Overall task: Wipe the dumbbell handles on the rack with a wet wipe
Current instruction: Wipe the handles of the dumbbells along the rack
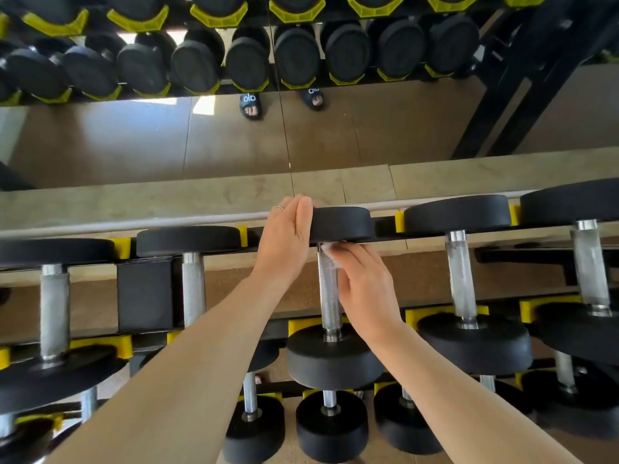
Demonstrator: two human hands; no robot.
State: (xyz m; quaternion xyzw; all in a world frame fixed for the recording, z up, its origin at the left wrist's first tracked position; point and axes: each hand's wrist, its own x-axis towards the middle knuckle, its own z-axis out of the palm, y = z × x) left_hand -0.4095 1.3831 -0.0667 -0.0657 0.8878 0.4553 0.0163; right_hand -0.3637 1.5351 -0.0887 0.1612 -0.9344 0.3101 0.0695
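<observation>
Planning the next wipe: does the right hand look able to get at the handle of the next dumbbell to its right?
Probably yes. The right hand grips the wet wipe on the middle handle, and the neighbouring handle lies bare, with open space between.

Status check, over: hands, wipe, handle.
Left hand flat against far weight head. Right hand pinching wet wipe at top of handle. Nothing blocking.

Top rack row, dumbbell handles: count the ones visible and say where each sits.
5. Far-left handle; next handle; middle handle, where the right hand presses a wet wipe; fourth handle; far-right handle. More may lie beyond the frame.
</observation>
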